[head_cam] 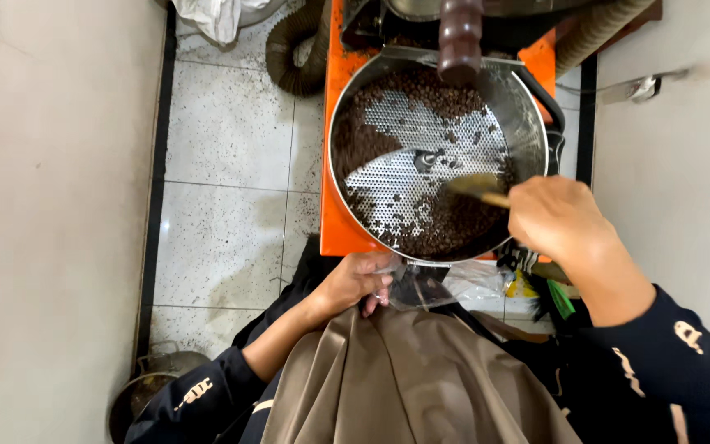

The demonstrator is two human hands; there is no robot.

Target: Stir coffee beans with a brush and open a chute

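In tray [527, 123], brush [474, 187], roasted beans [445, 226]

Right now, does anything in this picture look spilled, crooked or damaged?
Nothing stands out. The dark beans all lie inside the round perforated tray. The right hand holds a blurred wooden tool over them; the left hand grips a clear plastic bag under the rim.
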